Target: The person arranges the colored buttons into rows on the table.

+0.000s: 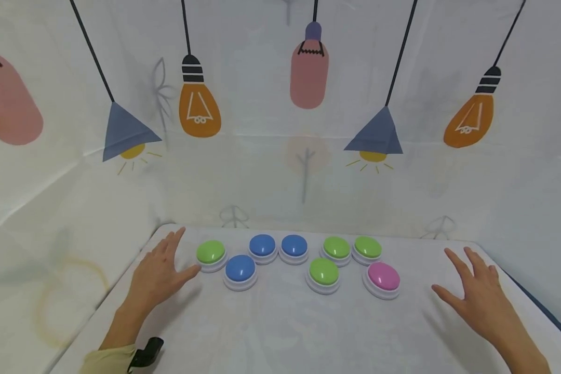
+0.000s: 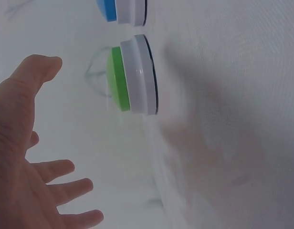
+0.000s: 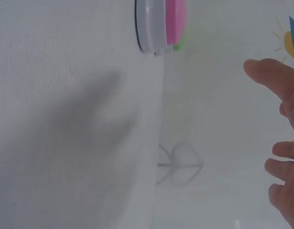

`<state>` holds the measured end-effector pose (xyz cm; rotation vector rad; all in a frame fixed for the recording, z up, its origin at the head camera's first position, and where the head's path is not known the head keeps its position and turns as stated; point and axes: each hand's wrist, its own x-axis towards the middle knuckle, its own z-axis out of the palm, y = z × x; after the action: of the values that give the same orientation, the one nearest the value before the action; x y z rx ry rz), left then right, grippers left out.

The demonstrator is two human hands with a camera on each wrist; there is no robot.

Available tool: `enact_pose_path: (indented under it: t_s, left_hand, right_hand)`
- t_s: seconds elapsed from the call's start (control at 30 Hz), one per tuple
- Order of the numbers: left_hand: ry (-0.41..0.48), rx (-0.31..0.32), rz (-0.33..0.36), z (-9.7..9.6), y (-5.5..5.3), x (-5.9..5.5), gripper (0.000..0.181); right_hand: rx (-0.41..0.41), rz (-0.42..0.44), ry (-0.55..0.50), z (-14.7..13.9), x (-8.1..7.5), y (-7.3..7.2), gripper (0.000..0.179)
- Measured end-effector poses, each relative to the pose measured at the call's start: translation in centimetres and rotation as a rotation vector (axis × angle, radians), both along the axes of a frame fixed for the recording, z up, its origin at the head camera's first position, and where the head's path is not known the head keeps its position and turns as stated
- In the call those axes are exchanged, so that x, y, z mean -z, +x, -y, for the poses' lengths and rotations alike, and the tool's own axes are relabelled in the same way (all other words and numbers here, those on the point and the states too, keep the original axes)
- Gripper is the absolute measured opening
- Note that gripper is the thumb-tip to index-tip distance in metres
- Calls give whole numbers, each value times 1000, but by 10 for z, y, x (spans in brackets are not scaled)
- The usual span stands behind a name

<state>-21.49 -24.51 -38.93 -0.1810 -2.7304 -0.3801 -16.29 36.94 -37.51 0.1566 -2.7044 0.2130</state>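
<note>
The left hand (image 1: 158, 274), fingers spread and holding nothing, hovers just beside the leftmost green button (image 1: 211, 252) while the right hand (image 1: 482, 297), likewise spread, hangs apart from the pink button (image 1: 383, 277), and with all eight buttons (image 1: 324, 272) on the table (image 1: 280, 332), handling looks either unstarted or finished.

one blue button (image 2: 122, 12) partly beyond left wrist view's top edge, pink button (image 3: 161, 24) partly beyond right's
</note>
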Motion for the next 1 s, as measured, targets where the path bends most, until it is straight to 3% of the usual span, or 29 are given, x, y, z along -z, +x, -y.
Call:
enact_pose_path:
  t_s: [0.3,0.63,1.0]
  left_hand:
    - [16,30,-31,-5,-2,1,96]
    - [36,85,-90,-13,-3,4,90]
    - [16,98,-52,-19,-3,6,88]
  right_hand:
    - [15,55,-43,7,-6,-3,94]
    - [-57,66,-78,22,-8,-6,91]
    - [-135,39,-109,45,-7,-11,85]
